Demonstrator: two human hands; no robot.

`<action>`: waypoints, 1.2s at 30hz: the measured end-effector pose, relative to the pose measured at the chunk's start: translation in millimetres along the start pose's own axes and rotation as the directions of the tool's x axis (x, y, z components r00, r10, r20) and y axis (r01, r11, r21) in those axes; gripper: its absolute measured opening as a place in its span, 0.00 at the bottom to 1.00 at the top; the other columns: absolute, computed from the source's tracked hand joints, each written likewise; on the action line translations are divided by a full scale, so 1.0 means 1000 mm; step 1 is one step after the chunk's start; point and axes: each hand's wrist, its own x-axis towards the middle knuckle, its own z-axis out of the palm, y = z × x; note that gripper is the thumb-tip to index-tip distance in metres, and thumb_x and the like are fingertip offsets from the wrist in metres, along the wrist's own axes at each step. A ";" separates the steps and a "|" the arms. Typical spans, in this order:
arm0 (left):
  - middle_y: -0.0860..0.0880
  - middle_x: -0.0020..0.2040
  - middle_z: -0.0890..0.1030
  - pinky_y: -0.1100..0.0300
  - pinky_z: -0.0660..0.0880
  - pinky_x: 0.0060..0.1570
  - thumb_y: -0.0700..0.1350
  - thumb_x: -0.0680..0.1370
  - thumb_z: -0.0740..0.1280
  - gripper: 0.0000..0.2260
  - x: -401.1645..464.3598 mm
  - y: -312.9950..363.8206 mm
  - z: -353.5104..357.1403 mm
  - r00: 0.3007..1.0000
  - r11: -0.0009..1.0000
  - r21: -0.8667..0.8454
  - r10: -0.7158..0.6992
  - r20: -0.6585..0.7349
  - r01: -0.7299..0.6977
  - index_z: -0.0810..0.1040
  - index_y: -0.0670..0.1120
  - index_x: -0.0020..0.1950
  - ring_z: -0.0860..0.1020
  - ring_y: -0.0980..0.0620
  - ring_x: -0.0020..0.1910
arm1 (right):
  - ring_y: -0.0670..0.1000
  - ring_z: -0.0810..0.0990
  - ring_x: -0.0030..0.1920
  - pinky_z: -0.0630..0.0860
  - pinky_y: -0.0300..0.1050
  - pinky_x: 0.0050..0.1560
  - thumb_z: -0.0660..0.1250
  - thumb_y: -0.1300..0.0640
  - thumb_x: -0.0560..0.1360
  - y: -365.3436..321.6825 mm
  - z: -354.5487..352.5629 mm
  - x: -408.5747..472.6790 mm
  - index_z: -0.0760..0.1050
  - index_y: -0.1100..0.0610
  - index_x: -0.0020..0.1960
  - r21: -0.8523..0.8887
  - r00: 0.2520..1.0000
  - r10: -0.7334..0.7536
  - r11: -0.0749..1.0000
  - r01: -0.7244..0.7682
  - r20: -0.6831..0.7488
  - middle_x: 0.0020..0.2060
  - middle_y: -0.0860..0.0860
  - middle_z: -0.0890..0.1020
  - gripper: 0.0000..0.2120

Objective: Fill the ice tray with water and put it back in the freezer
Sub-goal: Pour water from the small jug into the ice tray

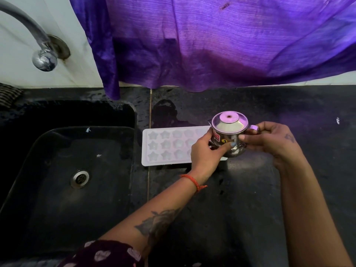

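A white ice tray [165, 145] with star-shaped cells lies flat on the dark counter, just right of the sink. Its right end is hidden behind my hands. Over that end I hold a small steel jug [228, 128] with a domed lid and a red sticker. My left hand [207, 153] wraps the jug's near side, thumb across the front. My right hand [273, 137] pinches the jug's handle on the right. The jug stays upright. I cannot tell whether the tray cells hold water.
A black sink [63, 170] with a metal drain [80, 178] fills the left. A chrome tap [41, 53] curves out from the white wall above it. A purple curtain [221, 45] hangs over the counter's back edge. The dark counter [308, 170] extends right.
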 end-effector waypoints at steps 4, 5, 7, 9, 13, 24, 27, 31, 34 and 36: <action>0.55 0.49 0.80 0.60 0.77 0.54 0.51 0.70 0.75 0.22 -0.001 0.001 0.005 1.000 1.000 0.002 -0.008 0.015 0.008 0.76 0.51 0.63 0.78 0.56 0.49 | 0.58 0.84 0.43 0.83 0.51 0.46 0.76 0.69 0.62 0.004 -0.005 0.000 0.75 0.59 0.37 -0.003 0.999 -0.009 1.000 0.009 -0.035 0.36 0.58 0.83 0.12; 0.56 0.48 0.79 0.61 0.76 0.53 0.50 0.70 0.75 0.22 -0.001 0.002 0.007 1.000 1.000 0.002 -0.015 0.023 0.015 0.76 0.51 0.63 0.77 0.57 0.49 | 0.58 0.84 0.44 0.82 0.54 0.48 0.77 0.69 0.61 0.005 -0.007 0.000 0.75 0.59 0.36 -0.003 0.999 -0.004 1.000 0.004 -0.043 0.37 0.59 0.83 0.12; 0.56 0.48 0.78 0.61 0.76 0.54 0.50 0.71 0.74 0.23 -0.002 0.002 0.010 0.999 0.999 -0.004 -0.034 0.038 0.035 0.76 0.50 0.64 0.77 0.57 0.49 | 0.59 0.85 0.45 0.81 0.57 0.51 0.78 0.68 0.61 0.008 -0.011 0.001 0.76 0.58 0.36 -0.015 0.998 0.009 1.000 -0.010 -0.056 0.38 0.60 0.84 0.12; 0.56 0.48 0.78 0.57 0.77 0.55 0.50 0.70 0.75 0.23 -0.003 0.002 0.013 0.997 0.998 -0.014 -0.053 0.051 0.054 0.76 0.50 0.64 0.78 0.54 0.51 | 0.58 0.85 0.45 0.81 0.57 0.51 0.78 0.66 0.60 0.009 -0.014 0.000 0.76 0.58 0.37 -0.036 0.998 0.012 0.999 -0.014 -0.063 0.39 0.59 0.84 0.12; 0.55 0.49 0.79 0.53 0.77 0.56 0.51 0.70 0.74 0.22 -0.004 0.003 0.020 0.994 0.996 -0.021 -0.086 0.067 0.087 0.76 0.50 0.63 0.79 0.52 0.53 | 0.56 0.85 0.44 0.81 0.58 0.51 0.79 0.64 0.60 0.011 -0.019 0.002 0.77 0.56 0.36 -0.083 0.996 -0.001 0.997 -0.006 -0.089 0.38 0.57 0.85 0.12; 0.49 0.52 0.83 0.49 0.79 0.52 0.49 0.71 0.74 0.18 0.001 -0.005 0.028 0.994 0.993 -0.052 -0.102 0.046 0.105 0.79 0.48 0.59 0.80 0.51 0.48 | 0.53 0.85 0.41 0.82 0.51 0.46 0.81 0.59 0.60 0.003 -0.018 0.003 0.78 0.56 0.37 -0.230 0.990 -0.071 0.972 0.042 -0.120 0.36 0.55 0.85 0.13; 0.47 0.52 0.83 0.47 0.79 0.51 0.51 0.71 0.74 0.18 0.003 -0.008 0.028 0.993 0.992 -0.051 -0.112 0.046 0.114 0.79 0.48 0.58 0.81 0.49 0.49 | 0.53 0.85 0.41 0.82 0.53 0.46 0.80 0.58 0.60 0.003 -0.016 0.005 0.78 0.56 0.37 -0.251 0.989 -0.076 0.967 0.042 -0.126 0.36 0.54 0.85 0.12; 0.47 0.53 0.82 0.46 0.79 0.51 0.52 0.71 0.74 0.18 0.005 -0.008 0.026 0.993 0.993 -0.042 -0.105 0.062 0.108 0.79 0.49 0.58 0.80 0.50 0.50 | 0.52 0.85 0.40 0.82 0.51 0.45 0.80 0.58 0.61 0.001 -0.014 0.006 0.78 0.56 0.38 -0.273 0.988 -0.083 0.961 0.045 -0.133 0.36 0.54 0.85 0.12; 0.47 0.55 0.82 0.47 0.78 0.53 0.53 0.71 0.73 0.18 0.006 -0.008 0.026 0.992 0.994 -0.022 -0.103 0.078 0.105 0.78 0.50 0.59 0.79 0.51 0.52 | 0.51 0.85 0.39 0.82 0.50 0.44 0.80 0.58 0.61 0.001 -0.014 0.006 0.78 0.56 0.38 -0.277 0.987 -0.078 0.960 0.036 -0.141 0.36 0.54 0.85 0.12; 0.47 0.55 0.82 0.46 0.78 0.53 0.53 0.71 0.73 0.19 0.007 -0.007 0.026 0.991 0.994 -0.021 -0.103 0.085 0.105 0.78 0.50 0.59 0.79 0.50 0.53 | 0.51 0.85 0.38 0.82 0.49 0.43 0.80 0.57 0.60 0.001 -0.015 0.007 0.78 0.56 0.39 -0.280 0.985 -0.074 0.959 0.029 -0.154 0.35 0.54 0.85 0.12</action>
